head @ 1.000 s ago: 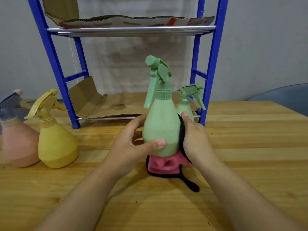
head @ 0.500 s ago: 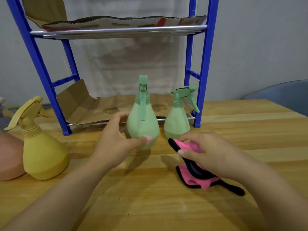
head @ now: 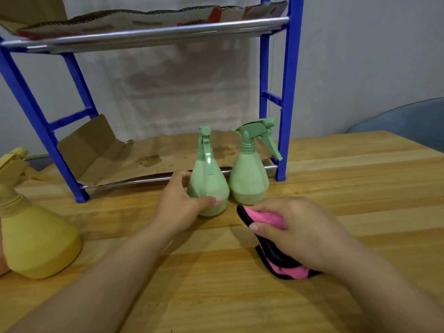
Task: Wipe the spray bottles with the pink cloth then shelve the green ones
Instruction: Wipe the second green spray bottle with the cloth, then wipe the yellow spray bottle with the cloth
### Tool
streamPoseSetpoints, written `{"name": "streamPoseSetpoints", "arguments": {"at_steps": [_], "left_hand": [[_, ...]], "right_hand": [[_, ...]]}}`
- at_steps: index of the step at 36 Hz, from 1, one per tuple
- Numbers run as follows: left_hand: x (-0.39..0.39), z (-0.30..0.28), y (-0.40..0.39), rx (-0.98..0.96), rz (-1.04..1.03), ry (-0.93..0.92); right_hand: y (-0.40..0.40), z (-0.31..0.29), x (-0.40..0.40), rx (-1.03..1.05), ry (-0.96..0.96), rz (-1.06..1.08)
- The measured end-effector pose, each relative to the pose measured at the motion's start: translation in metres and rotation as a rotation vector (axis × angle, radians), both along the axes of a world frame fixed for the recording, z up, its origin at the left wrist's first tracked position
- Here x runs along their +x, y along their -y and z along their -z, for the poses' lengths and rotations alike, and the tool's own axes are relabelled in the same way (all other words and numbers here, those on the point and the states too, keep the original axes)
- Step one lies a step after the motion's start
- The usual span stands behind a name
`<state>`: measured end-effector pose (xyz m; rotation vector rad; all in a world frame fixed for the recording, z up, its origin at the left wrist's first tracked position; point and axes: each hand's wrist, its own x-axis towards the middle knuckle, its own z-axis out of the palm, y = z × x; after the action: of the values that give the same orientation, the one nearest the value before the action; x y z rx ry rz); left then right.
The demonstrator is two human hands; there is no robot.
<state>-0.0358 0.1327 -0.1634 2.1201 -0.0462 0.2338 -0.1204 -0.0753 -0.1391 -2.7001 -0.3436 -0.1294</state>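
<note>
With wiping over and bottle now set down: left hand [head: 179, 205] gripping green bottle [head: 207, 188] on table [head: 348, 188] at shelf [head: 168, 155] front, right hand [head: 295, 227] clutching pink cloth [head: 269, 218]; shelving next.

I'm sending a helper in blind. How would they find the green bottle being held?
Find the blue rack on the table. Two green bottles stand before its lower right corner. Take the left one, gripped by the left hand, its trigger facing the camera.

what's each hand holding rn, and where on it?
Left hand grips the nearer green bottle round its lower body. Right hand pinches the pink cloth at its upper fold.
</note>
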Motion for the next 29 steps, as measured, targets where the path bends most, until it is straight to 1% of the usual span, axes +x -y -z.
{"name": "streamPoseSetpoints", "arguments": {"at_steps": [4,13,19,24,29], "left_hand": [[0.007,0.001,0.002,-0.007,-0.036,-0.01],[0.012,0.007,0.005,0.016,-0.026,0.027],[0.006,0.0,-0.003,-0.004,-0.054,-0.044],[-0.013,-0.012,-0.017,0.088,-0.049,-0.02],[-0.052,-0.026,-0.041,0.221,0.05,-0.062]], "right_hand": [[0.002,0.002,-0.002,0.023,-0.01,0.016],[-0.008,0.001,-0.003,0.086,0.001,0.056],[-0.011,-0.005,-0.006,0.179,0.02,0.064],[-0.021,-0.012,-0.009,0.251,0.064,0.073],[-0.04,-0.017,-0.016,0.197,0.036,0.05]]}}
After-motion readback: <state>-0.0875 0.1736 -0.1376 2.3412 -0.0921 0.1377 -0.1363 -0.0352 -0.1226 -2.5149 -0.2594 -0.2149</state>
